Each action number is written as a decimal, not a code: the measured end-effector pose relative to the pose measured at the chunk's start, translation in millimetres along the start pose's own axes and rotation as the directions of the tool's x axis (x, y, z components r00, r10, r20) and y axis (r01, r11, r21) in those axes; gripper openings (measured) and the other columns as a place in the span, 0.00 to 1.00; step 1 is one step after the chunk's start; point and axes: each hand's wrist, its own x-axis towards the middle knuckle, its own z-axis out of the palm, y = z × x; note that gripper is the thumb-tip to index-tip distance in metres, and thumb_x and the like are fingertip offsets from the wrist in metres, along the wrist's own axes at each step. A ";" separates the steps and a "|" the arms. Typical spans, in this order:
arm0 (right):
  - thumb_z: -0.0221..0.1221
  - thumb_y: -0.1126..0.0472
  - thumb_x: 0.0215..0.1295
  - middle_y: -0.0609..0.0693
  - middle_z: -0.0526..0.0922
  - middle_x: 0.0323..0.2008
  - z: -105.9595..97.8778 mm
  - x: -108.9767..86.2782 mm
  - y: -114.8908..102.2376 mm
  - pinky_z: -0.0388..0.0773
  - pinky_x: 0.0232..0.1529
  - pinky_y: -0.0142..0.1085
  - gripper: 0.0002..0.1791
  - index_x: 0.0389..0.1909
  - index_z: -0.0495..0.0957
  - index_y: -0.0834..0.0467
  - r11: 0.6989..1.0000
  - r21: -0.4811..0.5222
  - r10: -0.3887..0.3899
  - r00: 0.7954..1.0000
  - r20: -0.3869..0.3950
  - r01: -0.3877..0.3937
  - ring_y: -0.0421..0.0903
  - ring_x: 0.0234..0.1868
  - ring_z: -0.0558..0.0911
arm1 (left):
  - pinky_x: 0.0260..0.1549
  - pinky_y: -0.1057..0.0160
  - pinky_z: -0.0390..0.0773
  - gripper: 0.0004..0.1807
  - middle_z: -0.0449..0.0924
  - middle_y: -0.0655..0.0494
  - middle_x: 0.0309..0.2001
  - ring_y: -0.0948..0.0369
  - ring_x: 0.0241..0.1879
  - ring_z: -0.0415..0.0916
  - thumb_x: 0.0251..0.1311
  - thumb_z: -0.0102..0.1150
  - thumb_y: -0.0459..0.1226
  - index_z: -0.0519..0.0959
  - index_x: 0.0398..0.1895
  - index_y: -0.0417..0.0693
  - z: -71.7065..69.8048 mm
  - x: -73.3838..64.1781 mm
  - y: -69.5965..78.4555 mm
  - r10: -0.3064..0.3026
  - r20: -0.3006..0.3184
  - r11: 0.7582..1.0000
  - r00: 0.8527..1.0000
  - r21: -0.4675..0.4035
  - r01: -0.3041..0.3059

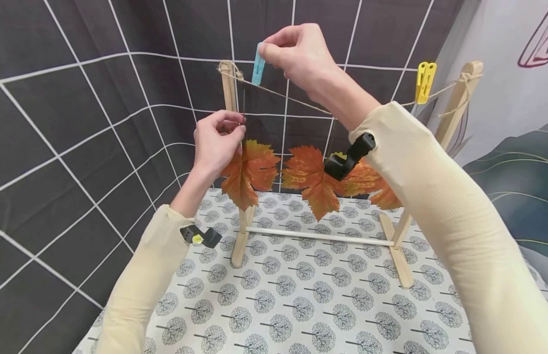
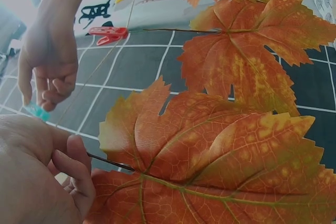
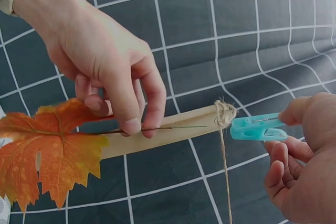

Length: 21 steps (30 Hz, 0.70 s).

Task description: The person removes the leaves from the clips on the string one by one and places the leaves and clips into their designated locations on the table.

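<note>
Left grip (image 1: 218, 142) pinches orange maple-shaped leaf (image 1: 251, 172) by thin stem (image 3: 186, 127), near wooden post (image 1: 228, 91) | right grip (image 1: 304, 56) pinches light-blue plastic clothespin (image 1: 258, 66) near beige twine (image 3: 226, 166) | red plastic clothespin (image 2: 109, 34) on twine: left wrist view only

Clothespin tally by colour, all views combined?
Light blue clothespin: 1 (in the right hand)
Red clothespin: 1 (on the line, shows in the left wrist view)
Yellow clothespin: 1 (on the line)
Total: 3
</note>
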 end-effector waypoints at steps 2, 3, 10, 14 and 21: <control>0.62 0.56 0.69 0.49 0.77 0.39 -1.3 -1.4 0.6 0.72 0.44 0.35 0.14 0.49 0.83 0.59 1.000 -0.002 -0.004 1.000 0.000 0.004 0.42 0.41 0.73 | 0.17 0.69 0.73 0.07 0.80 0.49 0.28 0.55 0.15 0.73 0.61 0.62 0.28 0.84 0.41 0.36 -1.4 -1.6 -1.1 -0.002 0.002 1.000 1.000 -0.001 0.002; 0.62 0.56 0.69 0.49 0.77 0.38 -1.9 -2.0 0.9 0.71 0.44 0.35 0.14 0.49 0.83 0.59 1.000 0.001 -0.003 1.000 0.001 0.003 0.42 0.41 0.72 | 0.17 0.69 0.72 0.07 0.80 0.49 0.27 0.55 0.15 0.72 0.61 0.62 0.28 0.84 0.41 0.36 -2.1 -2.3 -1.7 -0.004 0.003 1.000 1.000 -0.004 0.004; 0.62 0.57 0.68 0.49 0.76 0.37 -4.7 -5.6 1.7 0.70 0.42 0.35 0.12 0.47 0.83 0.59 1.000 0.022 -0.014 1.000 0.016 0.013 0.42 0.39 0.72 | 0.17 0.69 0.73 0.07 0.80 0.49 0.26 0.58 0.14 0.72 0.61 0.62 0.28 0.84 0.41 0.35 -5.0 -5.1 -4.3 -0.017 0.009 1.000 1.000 -0.014 0.017; 0.62 0.57 0.67 0.49 0.76 0.34 -6.6 -6.5 2.4 0.70 0.39 0.35 0.10 0.43 0.83 0.58 0.999 0.034 -0.008 1.000 0.024 0.007 0.43 0.37 0.73 | 0.17 0.69 0.73 0.07 0.79 0.49 0.26 0.59 0.14 0.72 0.61 0.62 0.28 0.84 0.41 0.35 -6.0 -5.4 -5.5 -0.025 0.013 0.999 1.000 -0.026 0.025; 0.62 0.58 0.65 0.50 0.76 0.30 -9.7 -8.1 4.0 0.69 0.33 0.34 0.07 0.38 0.82 0.58 0.999 0.046 0.001 0.999 0.033 -0.003 0.44 0.31 0.72 | 0.16 0.70 0.72 0.07 0.79 0.50 0.26 0.63 0.13 0.70 0.60 0.61 0.27 0.83 0.40 0.33 -7.9 -6.8 -9.3 -0.037 0.016 0.999 0.999 -0.028 0.038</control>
